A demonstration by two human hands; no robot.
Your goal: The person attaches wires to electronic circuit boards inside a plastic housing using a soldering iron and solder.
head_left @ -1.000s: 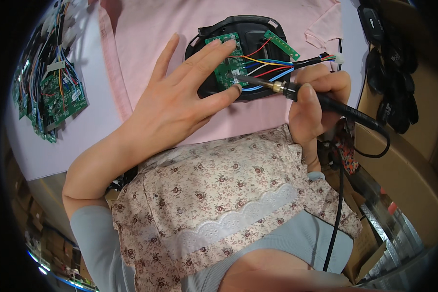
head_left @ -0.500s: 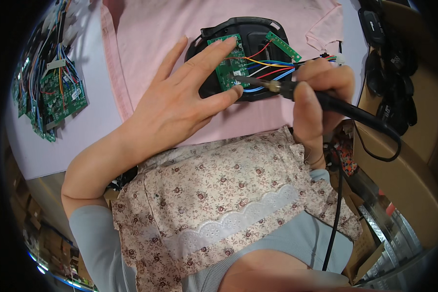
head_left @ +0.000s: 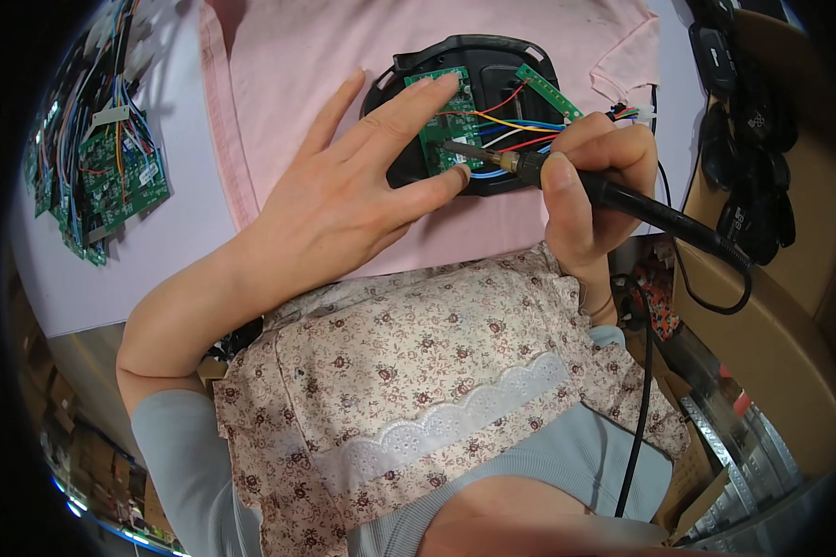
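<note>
My right hand (head_left: 593,186) is closed around the handle of a black soldering iron (head_left: 655,212). Its tip points left and meets, or hovers just over, a green circuit board (head_left: 463,125); contact is hard to tell. My left hand (head_left: 348,181) lies with fingers spread, fingertips pressing the board's upper and lower parts and hiding its left side. The board sits in a black plastic housing (head_left: 492,56). Coloured wires (head_left: 520,124) run from the board to the right, where a narrow green board strip (head_left: 546,90) lies across the housing's edge.
A pink cloth (head_left: 297,56) is spread under the housing on the white table (head_left: 181,251). Several wired circuit boards (head_left: 121,186) are piled at the left. Black plastic parts (head_left: 757,176) lie at the right beside a cardboard box (head_left: 808,278). The iron's cable (head_left: 646,399) hangs at the right.
The soldering iron and my right hand have shifted slightly left, its tip farther over the board. The housing appears slightly farther right; my left hand keeps its spread pose on the board.
</note>
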